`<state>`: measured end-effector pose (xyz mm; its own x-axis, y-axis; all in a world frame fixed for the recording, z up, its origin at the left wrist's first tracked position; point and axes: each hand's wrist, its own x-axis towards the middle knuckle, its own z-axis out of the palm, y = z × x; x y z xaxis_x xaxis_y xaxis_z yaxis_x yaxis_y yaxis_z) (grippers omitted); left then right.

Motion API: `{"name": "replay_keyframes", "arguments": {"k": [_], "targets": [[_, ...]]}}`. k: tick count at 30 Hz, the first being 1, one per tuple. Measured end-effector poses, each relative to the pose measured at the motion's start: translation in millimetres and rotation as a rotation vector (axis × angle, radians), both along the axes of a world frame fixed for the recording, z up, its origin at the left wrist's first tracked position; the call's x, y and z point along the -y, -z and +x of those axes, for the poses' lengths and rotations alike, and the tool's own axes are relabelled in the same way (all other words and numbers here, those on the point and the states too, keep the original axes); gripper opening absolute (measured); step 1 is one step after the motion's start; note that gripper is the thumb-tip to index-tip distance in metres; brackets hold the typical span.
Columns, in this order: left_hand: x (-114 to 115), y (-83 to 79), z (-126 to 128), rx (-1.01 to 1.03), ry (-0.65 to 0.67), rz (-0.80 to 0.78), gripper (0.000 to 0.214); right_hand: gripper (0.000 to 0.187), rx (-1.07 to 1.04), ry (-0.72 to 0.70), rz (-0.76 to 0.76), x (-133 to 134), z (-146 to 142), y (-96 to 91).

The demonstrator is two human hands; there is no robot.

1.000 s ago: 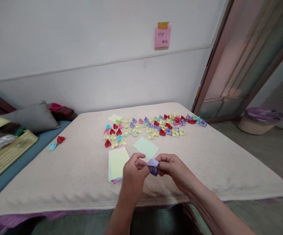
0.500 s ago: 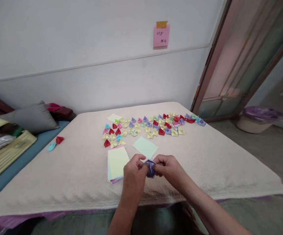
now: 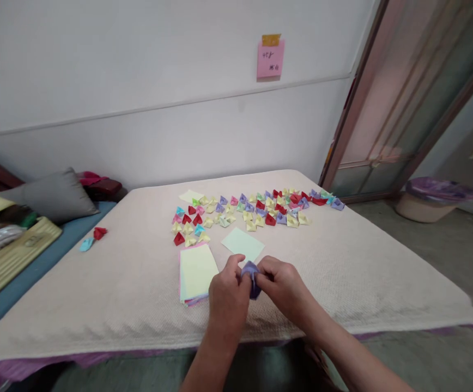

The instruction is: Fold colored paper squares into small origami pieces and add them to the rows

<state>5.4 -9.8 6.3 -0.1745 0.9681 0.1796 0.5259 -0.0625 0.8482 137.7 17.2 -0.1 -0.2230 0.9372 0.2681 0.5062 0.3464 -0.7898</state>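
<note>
Together, a purple paper (image 3: 253, 274) is pinched between the left hand (image 3: 227, 294) and right hand (image 3: 283, 286). A paper stack (image 3: 198, 271) is seen just left of the hands; a green sheet (image 3: 242, 244) lies just beyond them.

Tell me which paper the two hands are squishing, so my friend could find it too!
Start at the beige cloth-covered table and go to its near edge, right of the paper stack. There the left hand and right hand pinch a small purple folded paper. It alone is held; the other folded pieces lie farther back.
</note>
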Motion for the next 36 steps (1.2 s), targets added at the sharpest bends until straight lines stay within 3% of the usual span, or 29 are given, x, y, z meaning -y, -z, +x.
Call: {"name": "replay_keyframes", "arguments": {"k": [5, 13, 20, 23, 28, 32, 36], "targets": [[-4, 1.2, 0, 0.307, 0.051, -0.016, 0.032, 0.026, 0.028, 0.000, -0.003, 1, -1, -3.1], [-3, 2.9, 4, 0.238, 0.068, 0.028, 0.033, 0.025, 0.136, 0.066, 0.050, 4, -1, -3.3], [-5, 8.4, 1, 0.273, 0.088, 0.020, 0.042, 0.023, 0.132, -0.080, 0.088, 2, 2, -3.7], [-7, 6.1, 1, 0.371, 0.100, -0.013, 0.040, 0.022, 0.043, -0.046, 0.039, 0, 3, -4.8], [-7, -0.1, -1, 0.585, 0.197, -0.228, 0.041, 0.021, -0.182, 0.012, -0.067, -4, 8, -8.0], [-6, -0.9, -3, 0.611, 0.179, -0.181, 0.040, 0.012, -0.307, -0.034, -0.310, -6, 12, -8.7], [-6, -2.1, -4, 0.553, 0.204, -0.171, 0.042, 0.011, -0.352, -0.020, -0.396, -7, 14, -8.3]]}}
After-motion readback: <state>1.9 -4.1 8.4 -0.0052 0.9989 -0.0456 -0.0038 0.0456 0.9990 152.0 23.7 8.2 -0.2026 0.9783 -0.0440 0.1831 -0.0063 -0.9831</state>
